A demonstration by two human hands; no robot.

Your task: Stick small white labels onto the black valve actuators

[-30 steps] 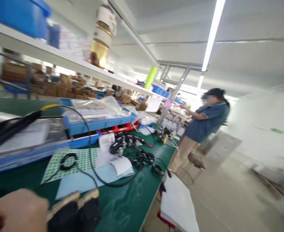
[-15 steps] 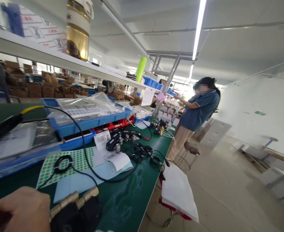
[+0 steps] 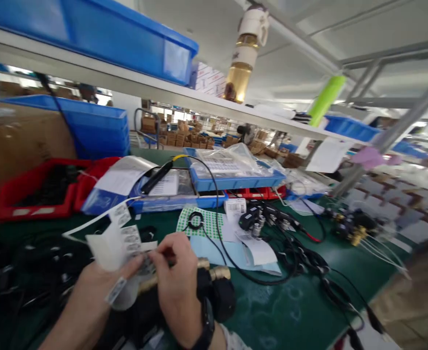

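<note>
Two hands, up from one, around one curled label strip

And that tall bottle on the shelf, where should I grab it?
Round the middle of the bottle, I'd say, with your whole hand, coming from the front: it looks round and straight-sided, and stands near the edge of the shelf.

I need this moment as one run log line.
left hand: holding label strip; right hand: pinching at its edge; beside: black-and-brass parts; bench: coiled cable on green-dot sheet
</note>
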